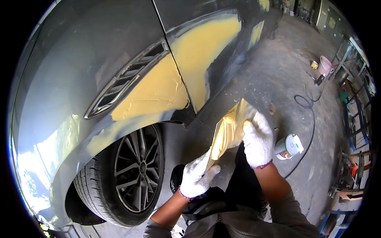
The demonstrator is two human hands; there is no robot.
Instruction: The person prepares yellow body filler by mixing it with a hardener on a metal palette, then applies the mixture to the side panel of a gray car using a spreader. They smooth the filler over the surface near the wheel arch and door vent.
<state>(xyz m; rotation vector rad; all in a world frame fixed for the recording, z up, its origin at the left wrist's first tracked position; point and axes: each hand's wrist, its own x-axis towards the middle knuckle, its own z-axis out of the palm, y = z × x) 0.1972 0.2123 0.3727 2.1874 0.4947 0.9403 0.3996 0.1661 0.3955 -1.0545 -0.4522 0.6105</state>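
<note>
In white knit gloves, both my hands are closed over the floor beside the car's front wheel. My left hand (197,174) grips the lower end of a thin flat putty board (213,139), which is tilted. Thick yellow body filler (226,133) lies in folds over it. My right hand (258,139) pinches a flat greyish putty spreader (240,133) against the filler, thumb on its face. Yellow filler (154,91) also covers the dark grey fender below the side vent (129,79), with ridges in its surface. Another filler patch (206,43) spreads across the door past the panel gap.
A wheel with a black tyre (139,170) stands left of my knees. On the concrete floor to my right is a paint-type can (286,148). A dark hose (313,123) runs past it toward a pink bucket (325,65). Metal racks (357,107) line the right side.
</note>
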